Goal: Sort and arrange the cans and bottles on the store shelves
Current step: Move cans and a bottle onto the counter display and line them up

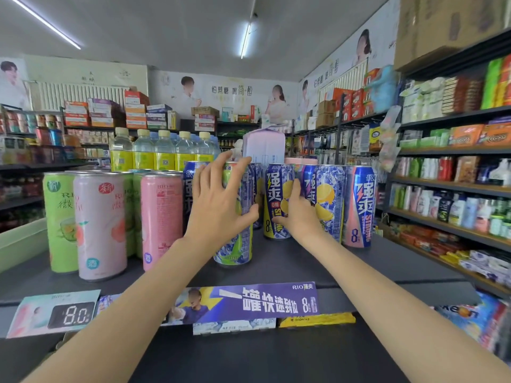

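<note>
Along the front edge of the dark shelf (pixel 290 266) you have a bare strip between the cans and the purple price banner (pixel 249 301); your left hand (pixel 218 201) wraps its fingers and thumb round a green-and-blue can (pixel 235 250) standing upright at the front of the row; your right hand (pixel 300 214) curls round a blue-and-yellow lemon can (pixel 276 200) just behind and to the right, beside more blue cans (pixel 356 208); pink and green cans (pixel 99 225) stand close on the left, leaving little room sideways; water bottles (pixel 163 150) line the back.
</note>
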`<action>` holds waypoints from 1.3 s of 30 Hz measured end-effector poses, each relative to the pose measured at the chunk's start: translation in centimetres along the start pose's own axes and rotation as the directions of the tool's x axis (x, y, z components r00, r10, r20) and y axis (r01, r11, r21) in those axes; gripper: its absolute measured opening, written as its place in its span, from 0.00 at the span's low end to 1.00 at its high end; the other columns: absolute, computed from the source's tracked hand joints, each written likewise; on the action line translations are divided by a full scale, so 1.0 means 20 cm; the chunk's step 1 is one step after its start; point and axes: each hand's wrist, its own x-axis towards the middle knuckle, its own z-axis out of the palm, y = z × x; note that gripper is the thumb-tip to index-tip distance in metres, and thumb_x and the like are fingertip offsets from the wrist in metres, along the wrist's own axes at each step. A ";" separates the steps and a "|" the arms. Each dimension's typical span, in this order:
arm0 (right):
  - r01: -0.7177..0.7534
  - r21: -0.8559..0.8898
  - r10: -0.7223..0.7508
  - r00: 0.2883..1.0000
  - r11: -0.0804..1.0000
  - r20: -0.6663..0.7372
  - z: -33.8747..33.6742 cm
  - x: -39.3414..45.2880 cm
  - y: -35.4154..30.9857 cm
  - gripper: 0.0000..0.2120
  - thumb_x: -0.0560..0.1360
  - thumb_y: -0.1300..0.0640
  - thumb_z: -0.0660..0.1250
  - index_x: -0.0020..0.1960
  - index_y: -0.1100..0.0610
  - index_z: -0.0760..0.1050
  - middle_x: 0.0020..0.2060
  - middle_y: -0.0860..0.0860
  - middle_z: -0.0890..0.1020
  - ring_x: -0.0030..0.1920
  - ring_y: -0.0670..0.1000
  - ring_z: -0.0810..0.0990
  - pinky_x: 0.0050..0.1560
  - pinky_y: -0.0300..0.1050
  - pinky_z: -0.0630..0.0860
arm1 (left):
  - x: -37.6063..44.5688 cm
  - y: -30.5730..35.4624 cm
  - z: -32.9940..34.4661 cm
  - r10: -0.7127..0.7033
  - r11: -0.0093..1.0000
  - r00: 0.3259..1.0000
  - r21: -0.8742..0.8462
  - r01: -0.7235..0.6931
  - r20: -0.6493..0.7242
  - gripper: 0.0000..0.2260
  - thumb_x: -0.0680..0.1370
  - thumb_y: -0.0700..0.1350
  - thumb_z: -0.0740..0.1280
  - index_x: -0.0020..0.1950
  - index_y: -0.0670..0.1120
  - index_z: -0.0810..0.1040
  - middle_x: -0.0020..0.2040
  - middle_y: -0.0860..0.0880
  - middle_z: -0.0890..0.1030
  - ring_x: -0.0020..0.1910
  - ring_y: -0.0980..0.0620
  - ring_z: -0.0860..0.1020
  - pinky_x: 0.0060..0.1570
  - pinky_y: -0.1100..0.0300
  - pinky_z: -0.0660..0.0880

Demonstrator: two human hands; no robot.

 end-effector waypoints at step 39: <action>0.067 -0.341 -0.072 0.997 0.938 -0.004 0.22 0.16 0.02 0.45 0.74 0.74 0.60 0.76 0.52 0.34 0.73 0.67 0.48 0.68 0.65 0.63 0.52 0.50 0.75 | -0.03 0.02 0.07 -0.044 0.994 0.998 -0.099 0.041 -0.036 0.28 0.70 0.51 0.62 0.70 0.48 0.65 0.66 0.41 0.63 0.64 0.40 0.63 0.63 0.46 0.64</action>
